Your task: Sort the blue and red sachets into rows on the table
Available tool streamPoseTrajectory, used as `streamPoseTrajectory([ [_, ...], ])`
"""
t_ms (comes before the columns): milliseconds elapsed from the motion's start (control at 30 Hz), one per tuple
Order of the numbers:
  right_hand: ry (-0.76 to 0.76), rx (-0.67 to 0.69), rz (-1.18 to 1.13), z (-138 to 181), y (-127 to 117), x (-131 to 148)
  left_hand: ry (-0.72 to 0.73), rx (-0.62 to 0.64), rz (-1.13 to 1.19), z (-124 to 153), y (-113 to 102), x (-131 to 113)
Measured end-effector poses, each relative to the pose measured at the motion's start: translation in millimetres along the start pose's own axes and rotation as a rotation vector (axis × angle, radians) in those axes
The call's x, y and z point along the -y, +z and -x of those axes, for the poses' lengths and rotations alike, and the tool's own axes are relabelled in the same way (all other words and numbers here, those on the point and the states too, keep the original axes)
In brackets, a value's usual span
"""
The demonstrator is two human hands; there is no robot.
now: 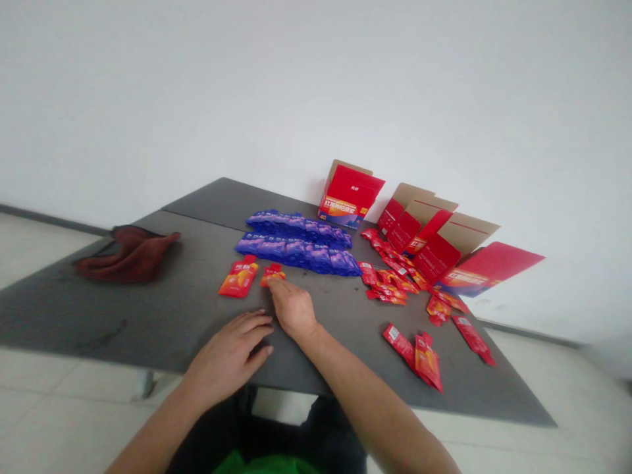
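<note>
My right hand point(292, 306) reaches forward over the dark grey table point(172, 309), fingers pressed down on the near end of a red-orange sachet point(272, 272). A second red-orange sachet point(239, 277) lies flat just left of it. My left hand point(232, 352) rests flat on the table near the front edge, fingers stretched out, holding nothing. Behind the two sachets lie two rows of blue sachets point(301, 243).
A pile of red sachets point(390, 273) spreads at the right, with more loose ones point(419, 352) nearer the front. Several open red cardboard boxes point(348, 194) stand and lie along the back right. A dark red cloth point(128, 253) lies at the far left.
</note>
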State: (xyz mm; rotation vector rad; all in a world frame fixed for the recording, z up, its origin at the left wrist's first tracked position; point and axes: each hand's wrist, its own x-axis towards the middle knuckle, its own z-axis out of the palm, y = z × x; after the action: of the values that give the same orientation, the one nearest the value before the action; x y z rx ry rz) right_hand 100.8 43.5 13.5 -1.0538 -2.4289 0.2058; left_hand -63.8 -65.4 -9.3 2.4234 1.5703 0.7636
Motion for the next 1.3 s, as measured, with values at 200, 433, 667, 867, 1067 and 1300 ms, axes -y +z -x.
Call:
streamPoseTrajectory([
  [200, 0.107, -0.107, -0.099, -9, 5, 12, 0.014, -0.003, 0.013, 0, -1, -1],
  [433, -0.093, 0.036, -0.069, -15, 17, 16, 0.022, -0.016, 0.046, -3, -8, -9],
  [667, 0.032, 0.014, -0.065, -17, 8, 5, 0.018, -0.025, 0.029, -1, -5, -6],
  [867, 0.032, 0.085, -0.093, -21, 5, 3, 0.006, -0.019, 0.014, 0, -3, -4],
  [1067, 0.052, 0.056, -0.102, -15, 9, 9, 0.009, -0.004, 0.005, -2, -3, -2],
  [1300, 0.306, 0.107, 0.189, 38, -77, -32, 0.03, 0.016, -0.009, 5, 21, 32],
])
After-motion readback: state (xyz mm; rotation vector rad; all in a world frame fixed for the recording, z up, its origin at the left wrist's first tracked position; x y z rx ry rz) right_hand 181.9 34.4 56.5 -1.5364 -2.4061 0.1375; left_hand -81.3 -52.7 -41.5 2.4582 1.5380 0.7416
